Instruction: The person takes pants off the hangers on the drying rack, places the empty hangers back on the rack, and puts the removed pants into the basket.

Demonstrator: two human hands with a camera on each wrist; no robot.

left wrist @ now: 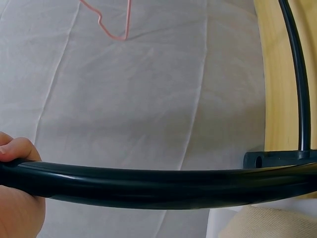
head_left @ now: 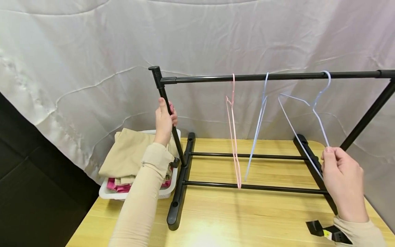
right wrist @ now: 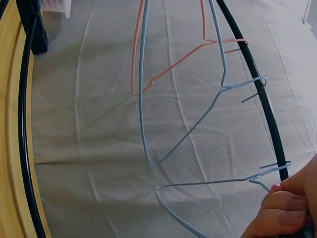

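A black clothes rack [head_left: 213,79] stands on a wooden table. My left hand [head_left: 164,120] grips its left upright, the thumb lying along the pole; the left wrist view shows fingers around the same black pole [left wrist: 138,186]. At the right, my right hand [head_left: 344,181] pinches the near side of a light blue hanger [head_left: 319,120], whose hook sits over the top bar. Another blue hanger [head_left: 260,120] and a pink hanger [head_left: 233,127] hang farther left on that bar, seen nearly edge-on. Part of the held hanger is hidden behind my right hand.
Left of the rack, a white basket [head_left: 106,195] holds folded beige cloth [head_left: 129,151] with pink cloth beneath. Two lower bars and black feet [head_left: 174,212] rest over the wooden table [head_left: 247,219]. A pale curtain [head_left: 108,51] hangs behind everything.
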